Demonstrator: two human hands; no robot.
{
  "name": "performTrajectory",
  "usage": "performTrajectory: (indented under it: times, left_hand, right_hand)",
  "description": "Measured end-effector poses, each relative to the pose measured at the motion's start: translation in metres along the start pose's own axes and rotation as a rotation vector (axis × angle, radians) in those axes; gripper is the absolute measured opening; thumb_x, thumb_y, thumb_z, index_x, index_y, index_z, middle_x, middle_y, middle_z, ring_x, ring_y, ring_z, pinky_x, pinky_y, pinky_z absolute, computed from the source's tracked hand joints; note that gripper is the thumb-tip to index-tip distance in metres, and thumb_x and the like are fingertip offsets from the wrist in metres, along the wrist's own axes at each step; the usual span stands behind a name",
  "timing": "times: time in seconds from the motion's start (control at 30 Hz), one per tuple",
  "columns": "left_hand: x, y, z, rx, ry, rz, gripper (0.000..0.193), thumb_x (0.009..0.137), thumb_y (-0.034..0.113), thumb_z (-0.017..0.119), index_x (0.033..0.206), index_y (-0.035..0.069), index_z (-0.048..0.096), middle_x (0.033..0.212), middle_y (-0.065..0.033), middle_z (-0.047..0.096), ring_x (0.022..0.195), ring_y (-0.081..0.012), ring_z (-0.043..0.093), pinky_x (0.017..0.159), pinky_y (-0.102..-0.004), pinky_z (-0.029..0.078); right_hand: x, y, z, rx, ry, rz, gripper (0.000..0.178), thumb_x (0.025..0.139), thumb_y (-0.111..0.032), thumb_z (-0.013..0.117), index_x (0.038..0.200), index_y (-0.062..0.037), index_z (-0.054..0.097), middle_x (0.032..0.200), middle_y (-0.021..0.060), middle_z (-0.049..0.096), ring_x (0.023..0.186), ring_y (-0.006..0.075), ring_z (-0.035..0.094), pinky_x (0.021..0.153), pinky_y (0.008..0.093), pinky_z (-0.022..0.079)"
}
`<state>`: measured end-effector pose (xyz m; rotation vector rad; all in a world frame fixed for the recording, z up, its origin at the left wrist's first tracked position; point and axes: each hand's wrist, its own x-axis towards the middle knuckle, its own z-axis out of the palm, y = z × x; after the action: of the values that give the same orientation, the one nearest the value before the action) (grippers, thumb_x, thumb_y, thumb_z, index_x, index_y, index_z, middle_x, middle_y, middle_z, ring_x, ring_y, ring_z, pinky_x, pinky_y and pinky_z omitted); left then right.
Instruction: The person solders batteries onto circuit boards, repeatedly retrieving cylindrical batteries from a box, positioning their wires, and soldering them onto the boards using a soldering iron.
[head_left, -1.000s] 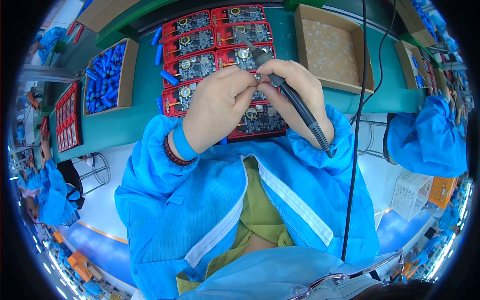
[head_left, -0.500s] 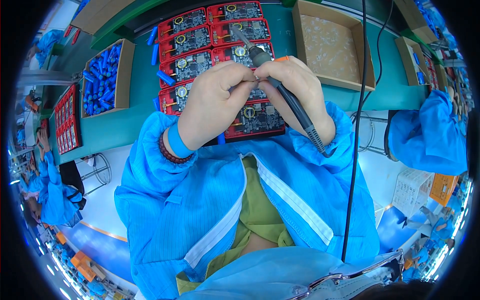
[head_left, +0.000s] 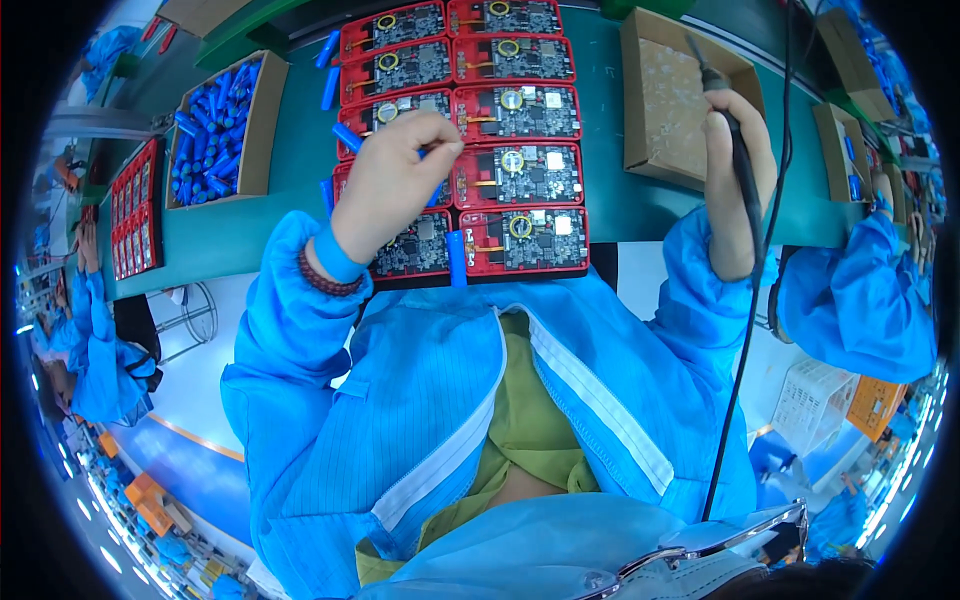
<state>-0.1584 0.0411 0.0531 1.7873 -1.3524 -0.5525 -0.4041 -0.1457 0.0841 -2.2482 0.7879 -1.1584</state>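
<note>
My right hand (head_left: 738,185) is wrapped round the black handle of a soldering iron (head_left: 741,150). Its metal tip points up and away, over an open cardboard box (head_left: 640,140) holding small clear pieces. My left hand (head_left: 400,170) hovers above the left column of red trays, thumb and fingers pinched together; whatever they may hold is too small to make out. Two columns of red trays with circuit boards (head_left: 545,175) lie before me, each board with a round yellow-rimmed part. Blue cylindrical cells (head_left: 457,258) lie among and beside the trays, some partly hidden by my left hand.
At left stands a cardboard box (head_left: 258,150) full of blue cells, with another red tray set (head_left: 135,210) past it. A black cable (head_left: 745,340) hangs down at right. Co-workers in blue sit at both sides; a small box (head_left: 835,150) stands at far right.
My hands, together over the trays before, have parted. The right one carried the soldering iron right, over the cardboard box; the left one moved slightly left and down. More of the boards now shows.
</note>
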Motion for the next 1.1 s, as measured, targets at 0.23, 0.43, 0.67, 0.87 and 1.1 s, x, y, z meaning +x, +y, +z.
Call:
performTrajectory:
  times: [0.23, 0.43, 0.67, 0.87, 1.1]
  left_hand:
    - [0.021, -0.007, 0.011, 0.238, 0.046, 0.071, 0.011, 0.08, 0.008, 0.06, 0.086, -0.001, 0.06, 0.08, -0.0148, 0.06, 0.073, -0.0311, 0.058, 0.067, -0.0355, 0.046]
    - [0.057, -0.022, 0.013, 0.272, 0.046, 0.148, 0.012, 0.08, 0.012, 0.06, 0.08, 0.0, 0.061, 0.078, -0.0139, 0.061, 0.071, -0.031, 0.058, 0.066, -0.0386, 0.046]
    - [0.065, -0.026, 0.02, 0.35, 0.049, 0.092, 0.011, 0.081, 0.014, 0.06, 0.08, 0.003, 0.063, 0.079, -0.0123, 0.061, 0.083, -0.0315, 0.055, 0.078, -0.0405, 0.043]
    - [0.067, -0.031, 0.019, 0.339, 0.05, 0.094, 0.011, 0.081, 0.014, 0.06, 0.081, 0.004, 0.063, 0.081, -0.0116, 0.062, 0.083, -0.0316, 0.054, 0.078, -0.0402, 0.043]
    - [0.068, -0.032, 0.02, 0.33, 0.057, 0.102, 0.011, 0.081, 0.014, 0.06, 0.08, 0.004, 0.063, 0.081, -0.0115, 0.062, 0.082, -0.0316, 0.053, 0.077, -0.0401, 0.043]
  right_hand:
    - [-0.007, -0.027, 0.022, 0.414, -0.379, -0.156, 0.023, 0.088, -0.022, 0.057, 0.085, 0.0, 0.063, 0.074, 0.0092, 0.059, 0.067, 0.0191, 0.053, 0.06, 0.0303, 0.04]
    - [0.001, -0.034, 0.057, 0.522, -0.252, 0.145, 0.019, 0.091, -0.015, 0.054, 0.085, 0.0007, 0.064, 0.08, 0.0098, 0.064, 0.074, 0.016, 0.058, 0.067, 0.0273, 0.045]
    - [0.007, -0.022, 0.081, 0.516, -0.29, 0.065, 0.021, 0.092, -0.017, 0.055, 0.084, 0.0007, 0.063, 0.075, 0.0084, 0.063, 0.068, 0.0145, 0.057, 0.063, 0.0271, 0.045]
    - [0.009, -0.02, 0.082, 0.488, -0.322, 0.08, 0.021, 0.092, -0.017, 0.055, 0.084, 0.0004, 0.063, 0.073, 0.0081, 0.062, 0.066, 0.0145, 0.055, 0.061, 0.0277, 0.044]
    - [0.01, -0.019, 0.082, 0.488, -0.336, 0.068, 0.021, 0.092, -0.017, 0.055, 0.084, 0.0004, 0.063, 0.075, 0.0083, 0.062, 0.067, 0.0162, 0.056, 0.062, 0.028, 0.044]
